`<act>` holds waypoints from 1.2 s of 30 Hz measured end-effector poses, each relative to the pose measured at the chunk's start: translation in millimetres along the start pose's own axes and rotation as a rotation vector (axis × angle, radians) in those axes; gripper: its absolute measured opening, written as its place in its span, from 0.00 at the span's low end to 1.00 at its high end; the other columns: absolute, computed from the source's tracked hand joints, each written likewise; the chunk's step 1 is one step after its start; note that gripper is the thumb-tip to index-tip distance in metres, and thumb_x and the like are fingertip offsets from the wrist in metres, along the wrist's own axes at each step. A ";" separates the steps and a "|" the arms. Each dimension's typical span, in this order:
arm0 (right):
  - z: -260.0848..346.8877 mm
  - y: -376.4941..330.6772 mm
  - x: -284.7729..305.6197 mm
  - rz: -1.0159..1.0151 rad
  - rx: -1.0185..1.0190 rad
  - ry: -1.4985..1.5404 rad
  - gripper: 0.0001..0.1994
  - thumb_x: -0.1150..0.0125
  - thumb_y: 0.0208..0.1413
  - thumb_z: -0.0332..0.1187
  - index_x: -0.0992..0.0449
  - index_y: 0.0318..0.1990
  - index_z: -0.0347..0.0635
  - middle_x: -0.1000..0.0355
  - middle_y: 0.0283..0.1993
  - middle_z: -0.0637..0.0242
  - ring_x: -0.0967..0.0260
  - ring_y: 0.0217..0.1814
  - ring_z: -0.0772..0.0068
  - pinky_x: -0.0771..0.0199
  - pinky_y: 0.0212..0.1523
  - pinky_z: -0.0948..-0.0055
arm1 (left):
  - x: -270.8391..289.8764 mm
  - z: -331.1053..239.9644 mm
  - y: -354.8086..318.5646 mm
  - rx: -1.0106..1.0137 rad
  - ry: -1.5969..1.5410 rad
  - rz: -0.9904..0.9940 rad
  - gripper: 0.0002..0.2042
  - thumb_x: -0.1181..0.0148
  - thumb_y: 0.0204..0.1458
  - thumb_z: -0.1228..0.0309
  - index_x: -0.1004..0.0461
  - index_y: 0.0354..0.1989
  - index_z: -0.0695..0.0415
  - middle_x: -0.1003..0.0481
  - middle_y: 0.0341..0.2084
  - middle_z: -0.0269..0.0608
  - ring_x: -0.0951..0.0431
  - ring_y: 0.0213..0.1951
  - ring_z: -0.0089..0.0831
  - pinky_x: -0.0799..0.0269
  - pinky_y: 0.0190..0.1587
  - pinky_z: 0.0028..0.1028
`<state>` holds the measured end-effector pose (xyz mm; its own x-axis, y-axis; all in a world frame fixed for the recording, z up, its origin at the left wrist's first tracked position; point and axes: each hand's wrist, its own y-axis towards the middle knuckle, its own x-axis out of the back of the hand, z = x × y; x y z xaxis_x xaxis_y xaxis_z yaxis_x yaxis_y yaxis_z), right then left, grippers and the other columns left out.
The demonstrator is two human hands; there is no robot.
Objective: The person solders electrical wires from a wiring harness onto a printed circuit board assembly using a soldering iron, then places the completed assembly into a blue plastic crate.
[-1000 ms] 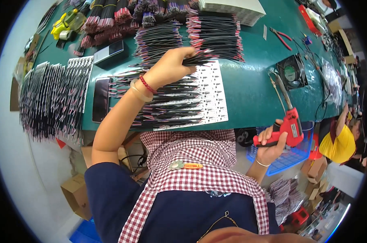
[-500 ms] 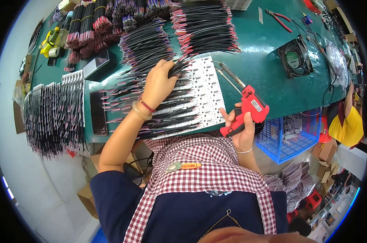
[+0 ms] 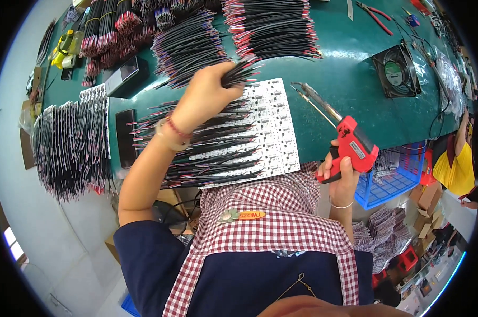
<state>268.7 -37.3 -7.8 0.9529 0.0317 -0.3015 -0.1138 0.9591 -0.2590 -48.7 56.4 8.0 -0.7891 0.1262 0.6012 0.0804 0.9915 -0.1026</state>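
My left hand (image 3: 207,98) is closed round a small bundle of black wires (image 3: 240,73) with red tips, above the far edge of a white circuit board panel (image 3: 277,124). Rows of black wires (image 3: 226,145) lie across that panel, their ends at its small dark components. To the right, my right hand (image 3: 340,177) grips a red soldering gun (image 3: 355,145) by its handle. Its metal tip points up and left, beside the panel's right edge and apart from it.
Two piles of black wires, one purple-tipped (image 3: 189,47) and one red-tipped (image 3: 273,29), lie beyond the panel. Wired panels (image 3: 72,142) hang over the table's left edge near a dark phone (image 3: 125,138). A fan (image 3: 396,71) and red pliers (image 3: 375,17) lie right; a blue crate (image 3: 389,187) stands below.
My left hand has lifted the wire bundle slightly up and away from the panel's rows. My right hand has carried the soldering gun to the right, farther from the panel.
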 end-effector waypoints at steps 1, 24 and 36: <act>1.2 2.8 -4.3 -0.012 0.024 0.028 0.23 0.45 0.61 0.42 0.34 0.54 0.30 0.34 0.24 0.64 0.37 0.20 0.78 0.31 0.23 0.76 | -8.2 2.6 3.6 0.034 -0.022 0.039 0.11 0.38 0.46 0.70 0.26 0.34 0.64 0.26 0.21 0.53 0.30 0.22 0.40 0.32 0.30 0.34; -7.6 26.6 -33.0 -0.047 -0.112 -0.234 0.12 0.44 0.58 0.34 0.30 0.42 0.33 0.34 0.20 0.67 0.40 0.16 0.81 0.39 0.18 0.80 | -35.5 7.6 16.1 0.110 0.264 -0.001 0.12 0.36 0.40 0.67 0.26 0.24 0.64 0.25 0.20 0.55 0.23 0.28 0.53 0.29 0.33 0.44; -7.6 20.8 -30.0 -0.080 -0.072 -0.203 0.16 0.45 0.59 0.34 0.30 0.49 0.30 0.33 0.21 0.66 0.40 0.16 0.80 0.38 0.18 0.79 | -37.1 12.1 15.9 0.099 0.268 -0.008 0.12 0.34 0.38 0.67 0.27 0.23 0.65 0.26 0.20 0.55 0.23 0.29 0.53 0.29 0.33 0.44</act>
<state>235.6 -20.5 -11.1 0.9959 0.0191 -0.0886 -0.0483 0.9386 -0.3415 -25.5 67.0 -25.5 -0.5991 0.1352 0.7892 0.0044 0.9862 -0.1656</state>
